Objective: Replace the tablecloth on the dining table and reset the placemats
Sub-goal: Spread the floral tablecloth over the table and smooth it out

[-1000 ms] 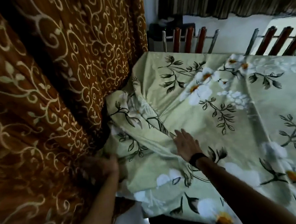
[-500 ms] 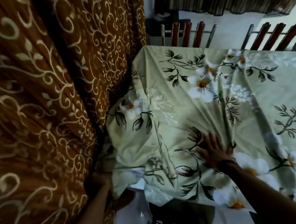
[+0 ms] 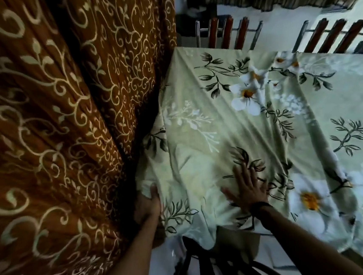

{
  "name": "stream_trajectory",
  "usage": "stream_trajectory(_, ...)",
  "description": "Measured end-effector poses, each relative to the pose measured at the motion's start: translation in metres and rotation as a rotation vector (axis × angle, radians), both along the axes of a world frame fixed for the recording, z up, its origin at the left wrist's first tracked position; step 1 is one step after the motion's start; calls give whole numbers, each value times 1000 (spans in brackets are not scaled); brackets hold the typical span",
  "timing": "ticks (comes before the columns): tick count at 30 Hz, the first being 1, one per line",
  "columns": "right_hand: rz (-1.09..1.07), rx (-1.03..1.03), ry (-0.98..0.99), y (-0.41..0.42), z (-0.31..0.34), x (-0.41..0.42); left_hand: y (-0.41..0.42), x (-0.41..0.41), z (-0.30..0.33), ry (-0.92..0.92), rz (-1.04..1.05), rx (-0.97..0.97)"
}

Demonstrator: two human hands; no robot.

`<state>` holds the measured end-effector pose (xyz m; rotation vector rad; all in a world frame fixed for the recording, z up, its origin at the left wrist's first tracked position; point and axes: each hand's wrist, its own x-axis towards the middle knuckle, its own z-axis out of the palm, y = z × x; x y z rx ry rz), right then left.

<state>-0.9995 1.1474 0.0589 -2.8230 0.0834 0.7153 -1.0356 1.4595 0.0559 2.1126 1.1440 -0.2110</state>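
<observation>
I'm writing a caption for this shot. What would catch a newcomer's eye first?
First, the big brown curtain with cream scrollwork, filling the whole left half. Next, the pale green tablecloth with white flowers, spread wrinkled over the table on the right. At its near corner the right hand lies flat, fingers spread, while the left hand grips the cloth's edge beside the curtain.

Tablecloth [image 3: 231,132] pale green, white flowers; curtain [image 3: 53,127] brown, cream scrolls.
</observation>
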Motion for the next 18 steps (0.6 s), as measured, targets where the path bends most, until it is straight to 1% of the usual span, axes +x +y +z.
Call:
stream_trajectory(3,-5,-12,21,-35,1,5,21,-1,-6,-28,133,-132)
stream_trajectory(4,-1,-27,39,-44,2,7,23,-2,-5,-55,174,-109)
stream_trajectory(5,-1,-38,49,-48,4,9,23,-3,-2,-86,210,-41)
stream_trajectory(7,-22,-39,-17,-40,7,11,15,-7,14,-154,227,148)
stream_trajectory(8,-27,-27,-84,-30,9,9,8,-6,22,-200,170,191)
stream_trajectory(9,-15,-7,-130,-17,11,7,-1,-4,28,-233,46,187)
stream_trajectory(10,20,18,-139,-3,10,2,-12,-3,28,-233,-130,180)
stream_trajectory(11,69,37,-111,12,8,-3,-21,-4,26,-192,-314,191)
stream_trajectory(12,117,45,-62,25,6,-9,-25,-6,20,-109,-442,210)
stream_trajectory(13,148,46,-18,34,4,-13,-25,-8,14,-12,-493,223)
stream_trajectory(14,163,47,11,42,1,-16,-20,-10,8,69,-474,213)
stream_trajectory(15,164,53,19,46,-1,-17,-15,-14,4,113,-412,185)
stream_trajectory(16,158,67,10,46,0,-18,-11,-17,2,127,-350,155)
stream_trajectory(17,144,88,-14,44,2,-18,-9,-19,2,117,-330,167)
stream_trajectory(18,123,107,-52,42,5,-17,-10,-20,3,82,-355,239)
